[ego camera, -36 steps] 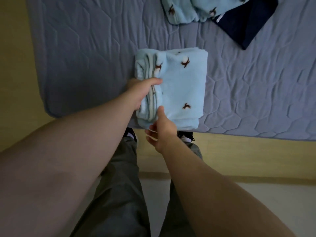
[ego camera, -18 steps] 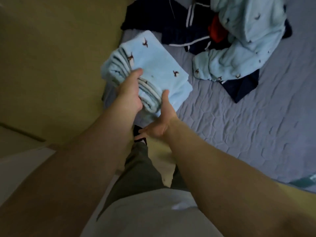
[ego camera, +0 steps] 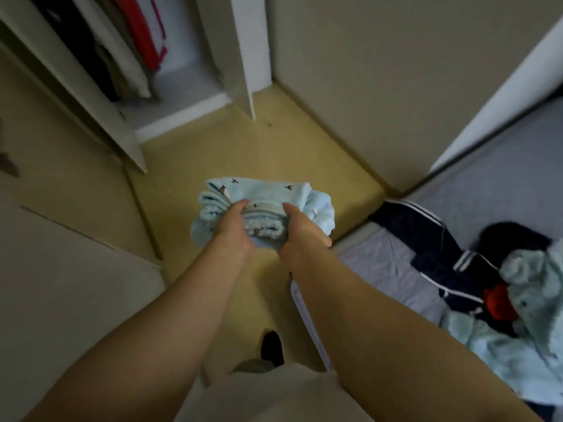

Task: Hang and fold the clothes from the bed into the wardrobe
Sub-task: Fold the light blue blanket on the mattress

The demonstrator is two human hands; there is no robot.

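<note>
Head cam: both hands have the folded light-blue garment point(ego camera: 268, 193) up in the air over the tan floor point(ego camera: 274, 141), left hand point(ego camera: 233, 231) and right hand point(ego camera: 300, 229) each clamped on its near edge, thumbs on top. Open wardrobe point(ego camera: 195, 86) sits ahead to the left, bed point(ego camera: 396, 263) with a pile of clothes point(ego camera: 475, 269) off to the right

Head camera looks steeply down, close above the floor point(ego camera: 259, 153).
</note>
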